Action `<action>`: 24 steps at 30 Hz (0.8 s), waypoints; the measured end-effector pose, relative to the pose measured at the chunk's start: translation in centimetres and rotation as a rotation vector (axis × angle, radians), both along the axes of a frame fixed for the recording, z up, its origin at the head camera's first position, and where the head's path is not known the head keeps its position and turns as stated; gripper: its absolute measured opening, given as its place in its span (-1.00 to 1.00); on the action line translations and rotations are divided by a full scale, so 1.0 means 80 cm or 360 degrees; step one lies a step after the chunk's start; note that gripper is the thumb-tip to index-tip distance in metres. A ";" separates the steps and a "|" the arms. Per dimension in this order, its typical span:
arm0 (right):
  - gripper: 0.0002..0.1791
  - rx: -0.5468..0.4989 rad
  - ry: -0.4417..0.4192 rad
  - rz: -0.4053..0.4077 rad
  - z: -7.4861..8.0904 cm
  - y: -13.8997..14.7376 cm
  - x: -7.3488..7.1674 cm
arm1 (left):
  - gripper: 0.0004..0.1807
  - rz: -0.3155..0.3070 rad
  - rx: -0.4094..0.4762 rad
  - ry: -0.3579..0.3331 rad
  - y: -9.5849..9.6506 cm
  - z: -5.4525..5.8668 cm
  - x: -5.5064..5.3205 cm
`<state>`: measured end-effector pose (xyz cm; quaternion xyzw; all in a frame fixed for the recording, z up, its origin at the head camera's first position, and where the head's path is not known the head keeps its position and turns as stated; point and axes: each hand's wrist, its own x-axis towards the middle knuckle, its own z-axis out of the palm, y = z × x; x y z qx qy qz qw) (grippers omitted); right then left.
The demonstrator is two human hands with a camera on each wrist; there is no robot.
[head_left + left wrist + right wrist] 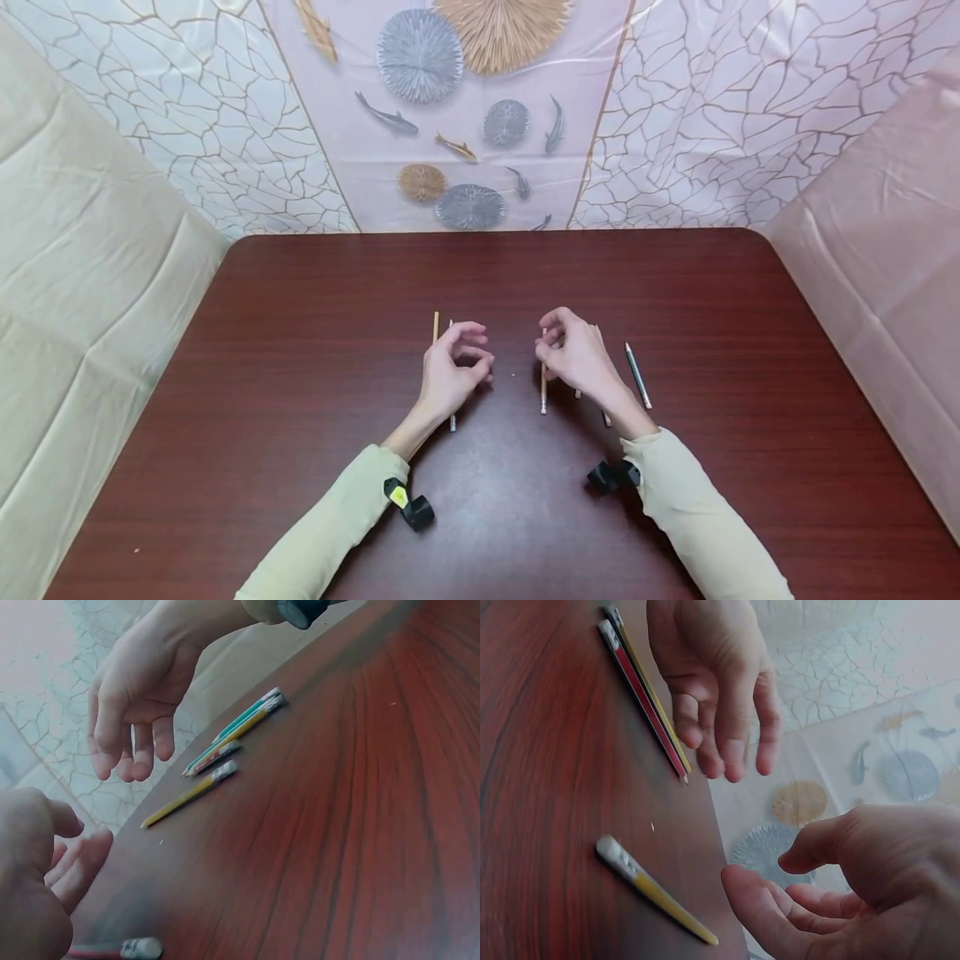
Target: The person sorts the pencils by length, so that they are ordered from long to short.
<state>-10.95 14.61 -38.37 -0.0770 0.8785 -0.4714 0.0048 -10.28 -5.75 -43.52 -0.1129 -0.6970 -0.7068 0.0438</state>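
Observation:
My left hand (452,373) hovers over two pencils on the table, its fingers loosely bent and nothing in them. One is a yellow pencil (436,327); beside it lies a red-and-black pencil (646,705) with a white end. My right hand (583,357), also holding nothing, is above a yellow pencil (543,396). In the left wrist view that pencil lies apart from a short reddish pencil (216,757), another yellow pencil (238,733) and a teal-green pencil (247,715). From the head view, the right hand and wrist partly hide the middle ones.
Under everything is a dark red-brown wooden table (300,283). Pale cloth hangs at both sides, and a patterned backdrop (465,108) stands behind the far edge. A black strap device (408,504) sits on the left sleeve, another (613,477) on the right.

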 end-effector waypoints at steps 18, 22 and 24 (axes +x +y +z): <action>-0.67 0.0014 -0.0092 -0.0135 -0.001 0.037 0.009 | -0.55 -0.0012 -0.0009 -0.0190 0.032 0.005 0.008; -0.68 -0.0014 -0.0084 -0.0157 -0.001 0.047 0.010 | -0.55 -0.0014 0.0010 -0.0216 0.040 0.005 0.008; -0.68 -0.0007 -0.0075 -0.0171 -0.001 0.051 0.010 | -0.54 -0.0016 0.0011 -0.0228 0.044 0.005 0.008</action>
